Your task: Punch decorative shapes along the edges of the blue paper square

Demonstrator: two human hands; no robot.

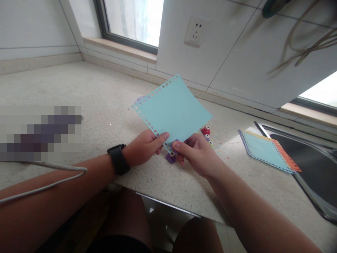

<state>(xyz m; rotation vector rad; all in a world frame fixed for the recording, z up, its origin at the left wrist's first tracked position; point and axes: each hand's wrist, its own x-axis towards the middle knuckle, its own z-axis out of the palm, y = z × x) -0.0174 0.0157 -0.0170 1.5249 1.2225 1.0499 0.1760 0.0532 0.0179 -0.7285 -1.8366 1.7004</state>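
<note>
A light blue sheet of paper (pixel 175 109) is tilted above the counter, with small shapes cut along two of its edges. My left hand (pixel 151 142) pinches its lower corner area, thumb on top. In my right hand (pixel 196 153) is a purple craft punch (pixel 174 142), mostly covered by the fingers, at the sheet's near edge; the thumb lies on it. Just below, another purple piece with a star mark (pixel 171 157) shows; whether it belongs to the same punch I cannot tell. Behind my right hand sit a red punch (pixel 205 130) and smaller punches, partly hidden.
Purple paper cut-outs (pixel 141 99) lie behind the sheet, and tiny coloured scraps (pixel 219 149) are scattered at the right. A stack of punched coloured sheets (pixel 265 149) rests beside the sink (pixel 316 161). A white cable (pixel 52 184) crosses by my left forearm.
</note>
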